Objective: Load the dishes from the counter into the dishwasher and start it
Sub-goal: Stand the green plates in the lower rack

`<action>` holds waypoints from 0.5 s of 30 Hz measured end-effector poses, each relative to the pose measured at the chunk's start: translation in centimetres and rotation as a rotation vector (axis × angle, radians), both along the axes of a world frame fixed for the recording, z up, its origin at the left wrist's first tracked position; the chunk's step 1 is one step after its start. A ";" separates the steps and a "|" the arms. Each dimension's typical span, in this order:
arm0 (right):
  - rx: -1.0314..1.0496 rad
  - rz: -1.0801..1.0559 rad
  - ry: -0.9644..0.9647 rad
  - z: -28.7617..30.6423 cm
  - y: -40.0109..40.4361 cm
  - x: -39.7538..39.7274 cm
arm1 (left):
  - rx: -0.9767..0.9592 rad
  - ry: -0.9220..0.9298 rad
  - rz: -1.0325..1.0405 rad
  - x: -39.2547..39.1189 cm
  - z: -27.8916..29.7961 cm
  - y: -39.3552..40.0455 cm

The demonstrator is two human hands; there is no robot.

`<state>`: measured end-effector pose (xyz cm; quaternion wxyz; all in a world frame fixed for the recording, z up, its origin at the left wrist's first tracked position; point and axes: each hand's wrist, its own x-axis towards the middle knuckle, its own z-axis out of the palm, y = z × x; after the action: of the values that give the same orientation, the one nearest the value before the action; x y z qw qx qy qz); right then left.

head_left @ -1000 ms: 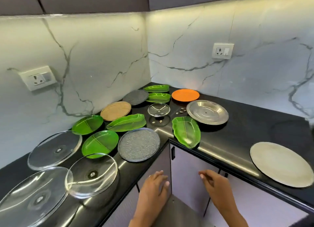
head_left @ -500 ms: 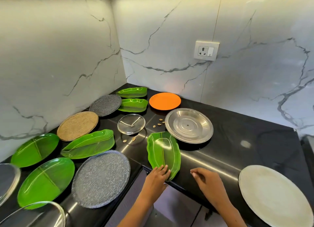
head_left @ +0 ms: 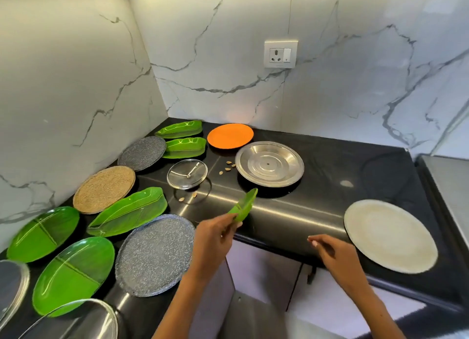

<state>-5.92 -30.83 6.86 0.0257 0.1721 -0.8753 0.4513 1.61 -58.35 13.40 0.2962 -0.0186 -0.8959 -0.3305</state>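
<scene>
Far left, bottom edge: clear glass plates (head_left: pixel 12 290) and (head_left: pixel 76 318), both cut off by frame. Next to them two round green divided plates (head_left: pixel 43 233) and (head_left: pixel 73 274), flat on the black stone counter (head_left: pixel 330 161). Behind those, a round tan woven-texture plate (head_left: pixel 104 189) near the wall, and a long green leaf-shaped plate (head_left: pixel 129 211) lying just in front of it. A large grey speckled round plate (head_left: pixel 154 255) sits at the counter's front edge, beside the leaf plate. Further back: smaller grey speckled plate (head_left: pixel 142 153), two green leaf-shaped trays (head_left: pixel 180 128) and (head_left: pixel 186 147) in the corner, small clear glass lid (head_left: pixel 187 173) with a few seeds (head_left: pixel 228 166) scattered near it.

Centre: left hand (head_left: pixel 215 239) fingers curled, pinching the near end of a green leaf-shaped plate (head_left: pixel 245 205). Plate is lifted off the counter, tilted on edge, far tip pointing up and away, just in front of the round stainless steel plate (head_left: pixel 269 163). Orange round plate (head_left: pixel 230 135) behind the steel one, near the wall.

Right hand (head_left: pixel 335 256) hovers over the counter's front edge, fingers loosely bent, holding nothing. Right of it, a large off-white round plate (head_left: pixel 390 236) flat on the counter. White wall socket (head_left: pixel 280 54) on the marble backsplash above.
</scene>
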 end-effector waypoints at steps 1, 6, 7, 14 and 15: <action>-0.017 -0.024 0.008 0.2 0.6 1.1 | 0.052 0.001 -0.053 0.7 1.0 0.0; -0.075 -0.190 -0.013 1.0 5.5 7.7 | 0.355 -0.110 -0.327 2.4 3.7 2.9; -0.085 -0.240 -0.025 1.0 6.8 9.1 | 0.427 -0.166 -0.395 2.4 3.6 3.9; -0.072 -0.414 -0.167 -0.6 17.2 18.1 | 0.595 -0.523 -0.952 2.1 1.6 13.9; -0.061 -0.408 -0.172 -0.9 18.7 19.5 | 0.594 -0.575 -1.017 2.1 1.2 16.1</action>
<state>13.60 -12.09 5.95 0.0469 -0.0485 -0.8768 0.4760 3.66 -42.27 14.56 -0.1556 -0.2683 -0.6896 -0.6544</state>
